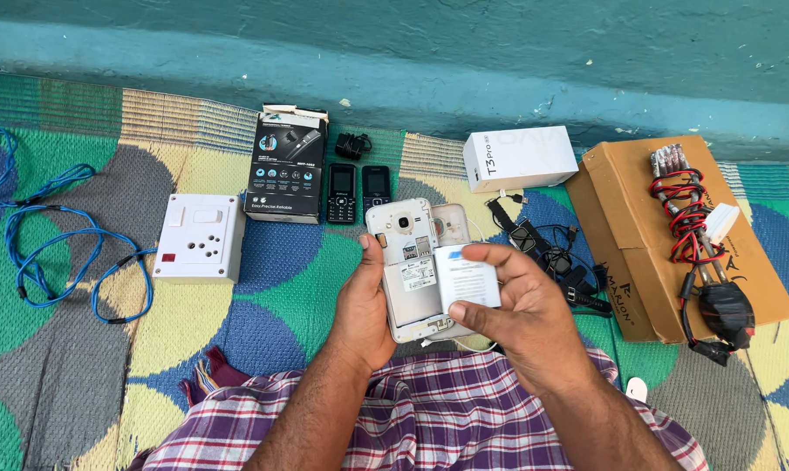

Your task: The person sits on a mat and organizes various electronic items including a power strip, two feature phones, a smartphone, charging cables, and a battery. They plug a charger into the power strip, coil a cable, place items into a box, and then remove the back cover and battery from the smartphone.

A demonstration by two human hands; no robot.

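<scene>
The left hand (365, 307) held a white smartphone (409, 262) with its back cover removed, rear side facing up, thumb along the left edge and fingers wrapped underneath. The camera lens and the card slots sat exposed in the upper half of the phone body. The right hand (521, 305) was closed on a flat white battery (469, 277), gripped between thumb and fingers, and the battery lay against the right part of the open battery bay. Whether it was fully seated could not be determined. Both hands were positioned above the person's lap, covered in purple checked cloth (429, 419), over a patterned woven mat (263, 288).

On the mat, a clear phone cover (454, 220) lay just behind the phone. Two black keypad phones (358, 194) lay side by side near a black product box (286, 166). A white switch-and-socket board (199, 237) sat to the left, beside a blue cable (54, 235). To the right lay a white phone box (518, 157), black smartwatches (543, 249), and a cardboard box (638, 227) bearing red and black wiring (686, 218).
</scene>
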